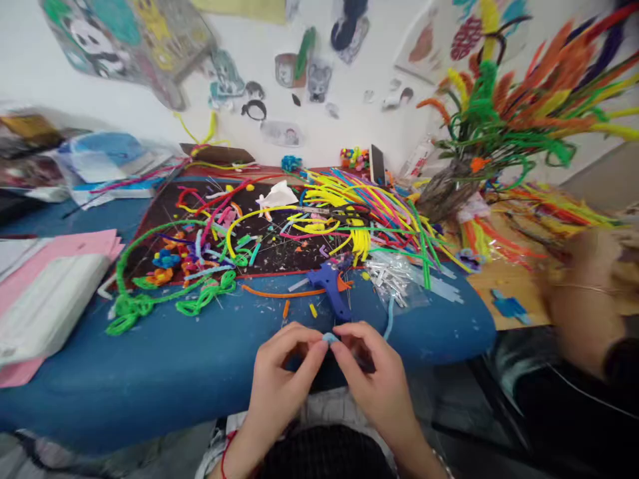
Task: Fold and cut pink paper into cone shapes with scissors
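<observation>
Between the fingertips of both hands is a small light-blue piece of pipe cleaner [329, 338], mostly covered by the fingers. My left hand [287, 372] pinches it from the left, thumb against forefinger. From the right, my right hand [372, 372] pinches its other side the same way. Just beyond the fingertips a blue glue gun [330, 291] lies on the blue-covered table [164, 372]. A longer light-blue pipe cleaner [389, 319] lies by my right hand. Short orange [286, 309] and yellow pieces [313, 311] lie ahead of my left hand.
A dark mat [210, 199] holds yellow pipe cleaners [324, 189] and scraps. Green pipe-cleaner loops [132, 309] lie left; a bag of small white pieces [394, 279] lies right. A vase of pipe cleaners [449, 186] stands back right. A co-worker's arm [584, 299] is at far right.
</observation>
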The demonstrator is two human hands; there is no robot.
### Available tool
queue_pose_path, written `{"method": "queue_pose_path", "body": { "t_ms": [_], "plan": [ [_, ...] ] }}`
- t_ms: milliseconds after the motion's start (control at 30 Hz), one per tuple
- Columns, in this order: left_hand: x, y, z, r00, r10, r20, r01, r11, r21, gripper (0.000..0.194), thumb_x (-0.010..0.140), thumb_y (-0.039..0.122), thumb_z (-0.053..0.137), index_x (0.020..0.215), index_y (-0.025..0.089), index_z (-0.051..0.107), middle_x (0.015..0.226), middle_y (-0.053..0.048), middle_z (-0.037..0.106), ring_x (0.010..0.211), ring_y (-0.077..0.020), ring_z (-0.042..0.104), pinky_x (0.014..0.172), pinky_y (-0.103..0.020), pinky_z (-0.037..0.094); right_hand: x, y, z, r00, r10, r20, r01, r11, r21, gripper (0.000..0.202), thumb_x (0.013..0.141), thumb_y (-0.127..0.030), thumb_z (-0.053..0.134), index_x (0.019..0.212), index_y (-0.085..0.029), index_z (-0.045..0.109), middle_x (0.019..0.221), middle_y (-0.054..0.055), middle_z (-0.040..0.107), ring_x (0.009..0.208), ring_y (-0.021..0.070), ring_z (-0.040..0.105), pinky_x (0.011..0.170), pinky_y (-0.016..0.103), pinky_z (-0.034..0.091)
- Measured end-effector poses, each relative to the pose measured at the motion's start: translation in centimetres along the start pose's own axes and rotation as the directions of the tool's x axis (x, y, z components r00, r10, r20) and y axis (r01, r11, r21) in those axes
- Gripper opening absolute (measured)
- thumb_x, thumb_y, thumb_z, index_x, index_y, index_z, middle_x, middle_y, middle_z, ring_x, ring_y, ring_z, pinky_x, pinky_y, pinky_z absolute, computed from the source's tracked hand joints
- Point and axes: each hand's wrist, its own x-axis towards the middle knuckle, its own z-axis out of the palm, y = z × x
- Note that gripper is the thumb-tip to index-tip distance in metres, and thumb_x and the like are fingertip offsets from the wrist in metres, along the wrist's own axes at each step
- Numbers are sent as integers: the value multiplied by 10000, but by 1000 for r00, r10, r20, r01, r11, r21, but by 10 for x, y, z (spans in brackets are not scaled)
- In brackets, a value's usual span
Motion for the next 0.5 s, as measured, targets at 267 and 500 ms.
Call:
{"method": "queue_pose_path", "body": {
  "t_ms": [267,500],
  "plan": [
    [-3,0,-2,956,-285,74,294,928,-231,195,784,330,690,713,151,660,537,45,541,409,-52,465,420,-154,387,5,6,7,914,-404,-49,385,897,-217,126,905,-81,550,947,-154,644,791,60,684,670,144,667,595,227,542],
    [-1,-7,6,909,-414,47,400,837,-374,302,746,412,729,642,145,632,514,34,556,368,-49,451,373,-152,346,17,10,9,839,-544,21,519,788,-331,117,904,-81,507,919,-144,605,740,75,674,642,171,634,567,259,512]
  ]
}}
